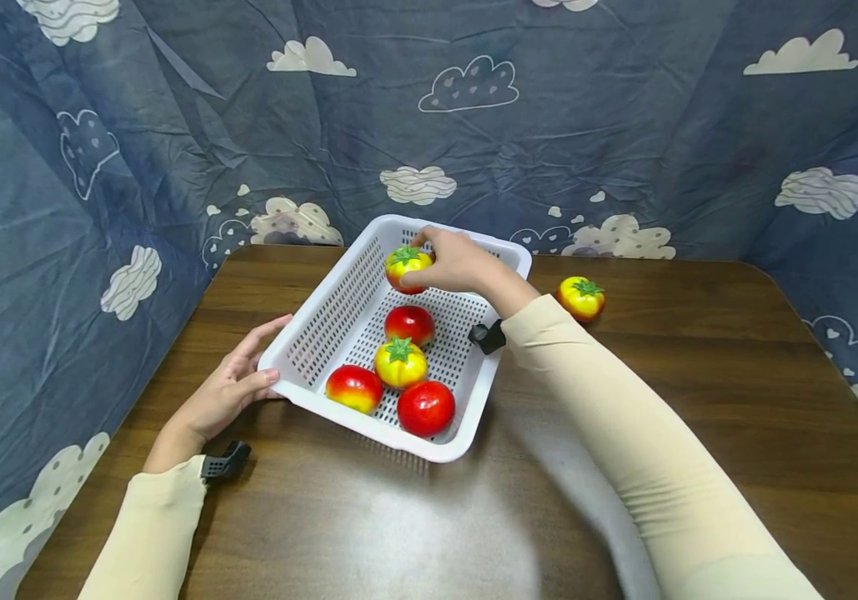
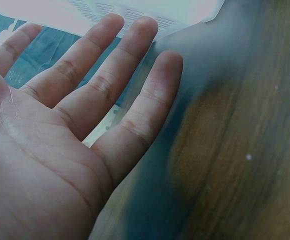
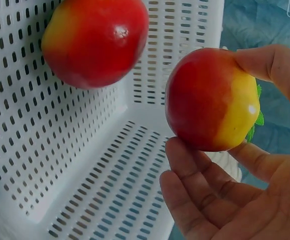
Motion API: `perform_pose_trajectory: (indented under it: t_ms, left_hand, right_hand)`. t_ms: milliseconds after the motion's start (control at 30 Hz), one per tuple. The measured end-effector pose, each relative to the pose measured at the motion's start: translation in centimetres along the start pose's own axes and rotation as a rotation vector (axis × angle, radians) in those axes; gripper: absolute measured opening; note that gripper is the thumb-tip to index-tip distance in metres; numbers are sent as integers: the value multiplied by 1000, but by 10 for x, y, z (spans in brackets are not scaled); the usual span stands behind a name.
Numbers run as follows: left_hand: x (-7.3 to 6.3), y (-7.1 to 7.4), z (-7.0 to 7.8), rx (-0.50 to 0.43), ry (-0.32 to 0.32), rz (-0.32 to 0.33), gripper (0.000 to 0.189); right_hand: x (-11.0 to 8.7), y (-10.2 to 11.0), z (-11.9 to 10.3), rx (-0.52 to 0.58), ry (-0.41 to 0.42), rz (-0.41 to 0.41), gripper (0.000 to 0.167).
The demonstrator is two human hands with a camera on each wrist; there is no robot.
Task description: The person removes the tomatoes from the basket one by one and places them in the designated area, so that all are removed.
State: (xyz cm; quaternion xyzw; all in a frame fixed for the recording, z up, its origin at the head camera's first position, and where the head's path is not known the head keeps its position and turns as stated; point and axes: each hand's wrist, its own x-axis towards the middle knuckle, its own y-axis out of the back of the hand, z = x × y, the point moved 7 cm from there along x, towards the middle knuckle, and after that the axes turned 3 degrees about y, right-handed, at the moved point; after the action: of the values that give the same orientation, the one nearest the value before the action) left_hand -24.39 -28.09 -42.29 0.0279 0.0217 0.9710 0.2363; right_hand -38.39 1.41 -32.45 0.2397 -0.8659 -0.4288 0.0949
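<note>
A white perforated plastic basket (image 1: 301,398) sits at an angle on the table. My left hand (image 1: 232,385) is at its left corner, thumb at the rim. In the left wrist view its fingers (image 2: 102,82) are straight and spread, tips at the basket's outer side. My right hand (image 1: 457,262) reaches over the basket's far end, pinching a red-and-yellow toy tomato (image 3: 212,100) with a green leafy top between thumb and fingers. Several more toy tomatoes lie inside: a red one (image 1: 409,325), a yellow one with a green top (image 1: 400,367), a red-yellow one (image 1: 353,388) and another red one (image 1: 426,408).
Another yellow-and-red toy tomato (image 1: 581,298) lies on the brown wooden table (image 1: 699,375), right of the basket. A blue cloth (image 1: 368,125) with cloud prints hangs behind the table. Black wrist straps (image 1: 226,462) show at both wrists.
</note>
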Motion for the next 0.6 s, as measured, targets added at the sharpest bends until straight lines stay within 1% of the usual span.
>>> perform_pose_trajectory:
  t_ms: [600]
  left_hand:
    - [0,-1,1,-10,-9,-14,73]
  right_hand:
    - [-28,29,5,-9,11,26,68]
